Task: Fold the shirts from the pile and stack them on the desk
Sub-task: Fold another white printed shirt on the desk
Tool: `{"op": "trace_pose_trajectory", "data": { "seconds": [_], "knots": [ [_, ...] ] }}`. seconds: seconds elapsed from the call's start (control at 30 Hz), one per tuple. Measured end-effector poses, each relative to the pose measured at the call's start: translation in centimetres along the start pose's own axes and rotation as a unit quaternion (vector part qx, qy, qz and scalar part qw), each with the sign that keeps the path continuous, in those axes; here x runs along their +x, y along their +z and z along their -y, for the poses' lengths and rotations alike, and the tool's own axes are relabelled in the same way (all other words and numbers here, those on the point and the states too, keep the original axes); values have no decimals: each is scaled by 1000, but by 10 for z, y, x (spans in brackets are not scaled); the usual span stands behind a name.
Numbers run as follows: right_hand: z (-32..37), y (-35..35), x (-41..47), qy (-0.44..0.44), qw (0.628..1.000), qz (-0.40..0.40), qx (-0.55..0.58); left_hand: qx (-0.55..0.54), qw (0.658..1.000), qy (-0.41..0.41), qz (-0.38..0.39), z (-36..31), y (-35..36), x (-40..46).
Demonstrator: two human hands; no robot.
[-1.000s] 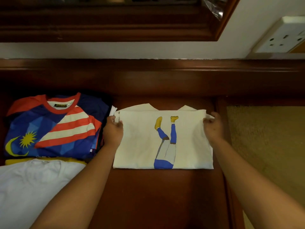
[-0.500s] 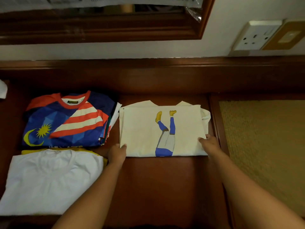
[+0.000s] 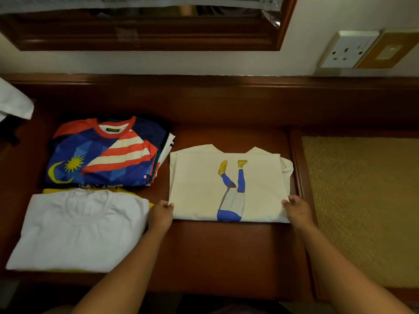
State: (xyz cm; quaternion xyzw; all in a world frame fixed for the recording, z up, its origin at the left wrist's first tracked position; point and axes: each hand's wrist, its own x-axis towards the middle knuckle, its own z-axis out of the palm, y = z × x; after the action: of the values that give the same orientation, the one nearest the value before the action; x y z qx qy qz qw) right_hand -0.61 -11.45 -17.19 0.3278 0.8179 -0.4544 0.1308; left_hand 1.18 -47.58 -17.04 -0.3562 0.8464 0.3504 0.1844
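Far-left edge: a white cloth (image 3: 13, 103) hung in over the desk's left end, well apart from your hands.
Left stacks: the flag-print shirt (image 3: 102, 155) lay folded on its pile at the far left; the white shirt (image 3: 77, 230) lay folded near you, over a yellow one (image 3: 52, 191) that showed only as a strip.
Open room: bare wood ran between the white shirt and the cream shirt, and a wider bare band lay along the near edge of the desk (image 3: 226, 250).
Left hand: your left hand (image 3: 160, 215) sat at the cream shirt's near-left corner, fingers curled and pinching that corner.
Cream shirt: the cream shirt (image 3: 197, 184), printed with blue legs and yellow shoes, lay folded flat mid-desk, collar toward the far side.
Right hand: your right hand (image 3: 297, 210) held the near-right corner, fingers curled over the fabric edge.
Right edge: a raised wooden lip just beside that hand bordered a woven mat (image 3: 362, 205).
Room: a dark framed mirror (image 3: 145, 35) hung on the pale wall, with a wall socket (image 3: 348, 49) at the far right.
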Motion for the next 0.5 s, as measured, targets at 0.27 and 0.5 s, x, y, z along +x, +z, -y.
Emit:
{"op": "trace_pose_trajectory", "data": {
  "seconds": [0.27, 0.5],
  "knots": [
    [-9, -6, -4, -12, 999, 0, -40, 22, 1000, 18, 10, 12, -4, -14],
    [2, -3, -40, -130, 985, -13, -112, 102, 978, 170, -67, -5, 6, -42]
  ]
}}
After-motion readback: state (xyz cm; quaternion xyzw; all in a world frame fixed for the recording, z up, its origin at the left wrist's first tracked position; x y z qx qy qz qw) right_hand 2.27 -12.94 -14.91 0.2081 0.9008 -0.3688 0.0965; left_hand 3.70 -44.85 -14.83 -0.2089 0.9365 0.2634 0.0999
